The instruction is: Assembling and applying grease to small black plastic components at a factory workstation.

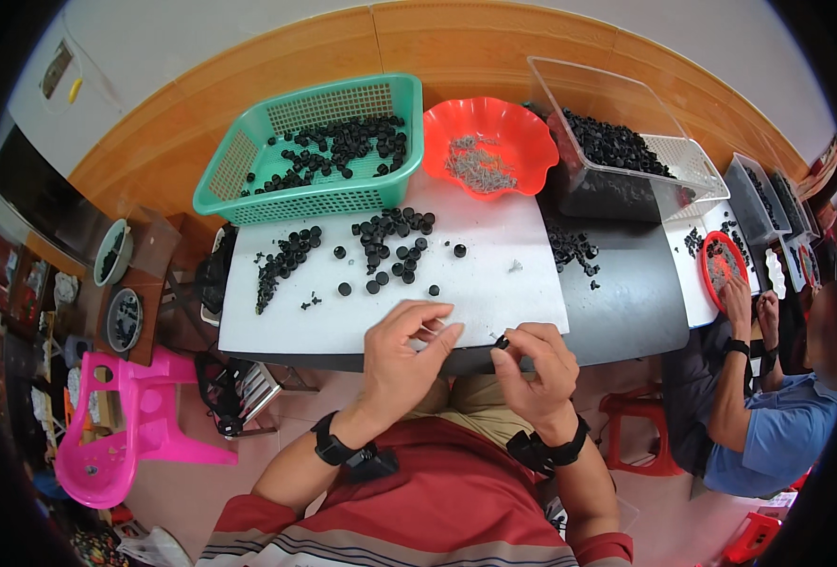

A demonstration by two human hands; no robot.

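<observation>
Pinching a small black cap between thumb and forefinger, the right hand holds it at the near table edge, approx 6 o'clock from the white sheet. The left hand sits just beside it, fingers curled w/ fingertips nearly together; can't tell if there's a screw or anything in that pinch, too small to see. More loose black caps lie scattered at 12 o'clock from the hands, mid-sheet. Beyond them: green basket of caps at 11, red bowl w/ small grey metal bits at 12, clear bin at 1–2. A co-worker's hands work at 3 o'clock.

To do this well, I'd say: keep the cap's open side up & steady, hold both hands close over the table so a dropped bit lands on the sheet, not the floor.
</observation>
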